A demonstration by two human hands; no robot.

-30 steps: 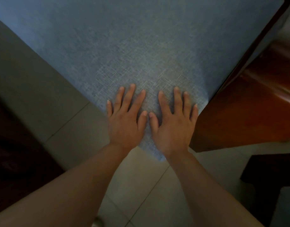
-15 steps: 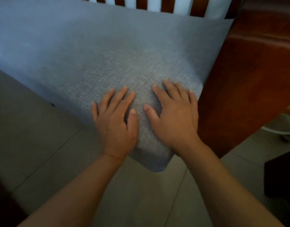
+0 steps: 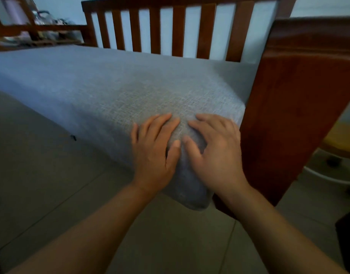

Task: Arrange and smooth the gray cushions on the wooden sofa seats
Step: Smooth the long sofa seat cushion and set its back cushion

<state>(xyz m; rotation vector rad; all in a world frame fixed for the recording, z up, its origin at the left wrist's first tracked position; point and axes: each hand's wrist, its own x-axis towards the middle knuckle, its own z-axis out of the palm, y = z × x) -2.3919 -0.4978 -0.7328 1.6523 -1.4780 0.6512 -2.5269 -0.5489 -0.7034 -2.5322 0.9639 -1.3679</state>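
Because the gray cushion lies on the wooden sofa seat with its near corner beside the armrest, the left hand and right hand press there, palms open and flat, gripping nothing; this looks meant to seat and smooth that corner.

One gray cushion in view, spread across the sofa seat. Two bare hands on its near right corner: one left hand, one right hand, each with five digits showing. One slatted wooden backrest along the far edge, with ten upright slats countable. One solid wooden armrest panel at the right edge. One small dark tag on the front edge. Blurred clutter at far left, uncountable.
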